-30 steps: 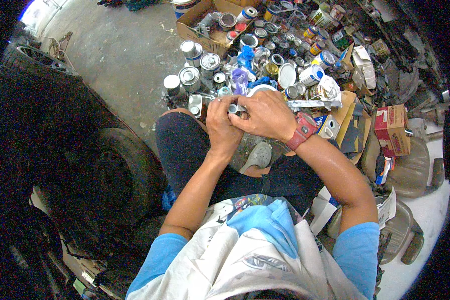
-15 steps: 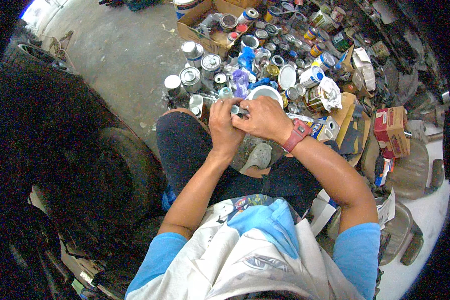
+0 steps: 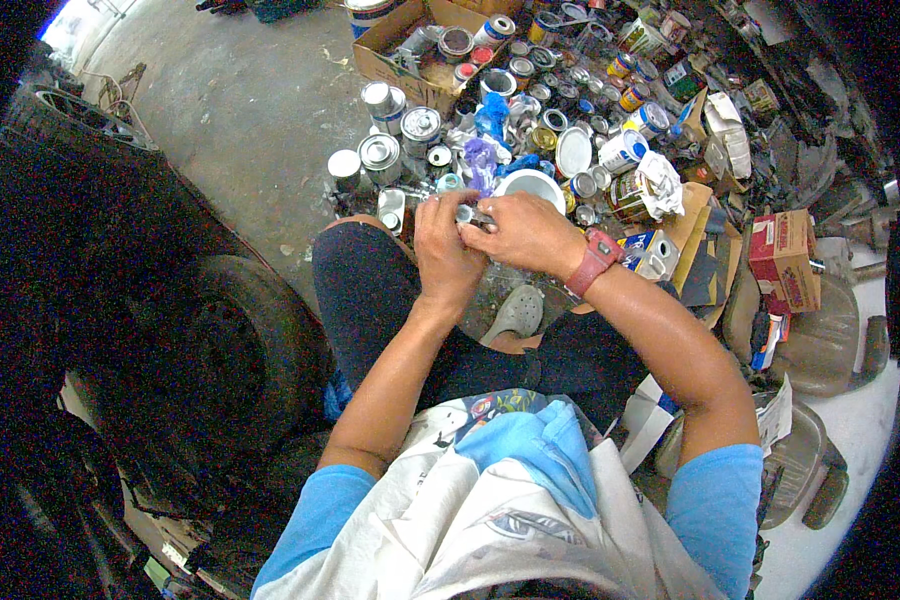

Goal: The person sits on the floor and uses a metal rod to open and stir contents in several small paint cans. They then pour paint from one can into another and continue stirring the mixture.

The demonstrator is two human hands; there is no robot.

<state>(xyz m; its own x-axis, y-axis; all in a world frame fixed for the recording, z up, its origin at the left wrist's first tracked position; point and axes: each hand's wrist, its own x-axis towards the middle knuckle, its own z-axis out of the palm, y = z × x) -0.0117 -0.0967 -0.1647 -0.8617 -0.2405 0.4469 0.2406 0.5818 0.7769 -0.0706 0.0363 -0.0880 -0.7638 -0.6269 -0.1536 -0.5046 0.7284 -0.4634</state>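
In the curled fingers of the left hand (image 3: 448, 245), a small pale container (image 3: 464, 214) is being held. Close beside it, the bent fingers of the right hand (image 3: 525, 233) are being held narrow, knuckles upward; their grip cannot be told. Both forearms (image 3: 390, 370) are being slanted inward.

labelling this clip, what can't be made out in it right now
Small item: head view, mostly hidden by left hand and right hand.
White round container: head view, partly covered by the right hand.
Large can: head view, cut off by the top edge.
Wheel: head view, too dark for detail.
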